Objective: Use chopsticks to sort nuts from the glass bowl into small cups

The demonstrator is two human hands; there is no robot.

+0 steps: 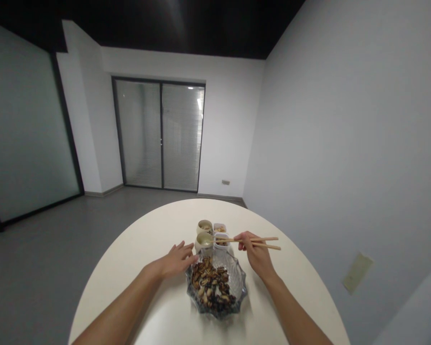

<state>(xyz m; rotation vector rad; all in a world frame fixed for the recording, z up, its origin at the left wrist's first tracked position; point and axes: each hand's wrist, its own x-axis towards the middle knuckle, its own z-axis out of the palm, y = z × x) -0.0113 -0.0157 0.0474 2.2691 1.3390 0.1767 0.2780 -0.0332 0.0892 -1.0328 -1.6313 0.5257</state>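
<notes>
My right hand (253,249) is closed round a pair of wooden chopsticks (266,242). Their tips reach left over a small white dish (221,245) and toward the rim of the nearer pale cup (203,244); whether they pinch anything is too small to tell. My left hand (179,258) has its fingers spread, beside that cup and the edge of a scalloped glass bowl (239,280). Brown striped seeds, paler nuts and dark pieces (213,285) lie in the bowl, mostly on its left and near side.
Behind the nearer cup stands another pale cup (204,226), with a second white dish (220,228) holding light pieces beside it. All stand on a round cream table (158,220). A white wall (326,143) rises close on the right.
</notes>
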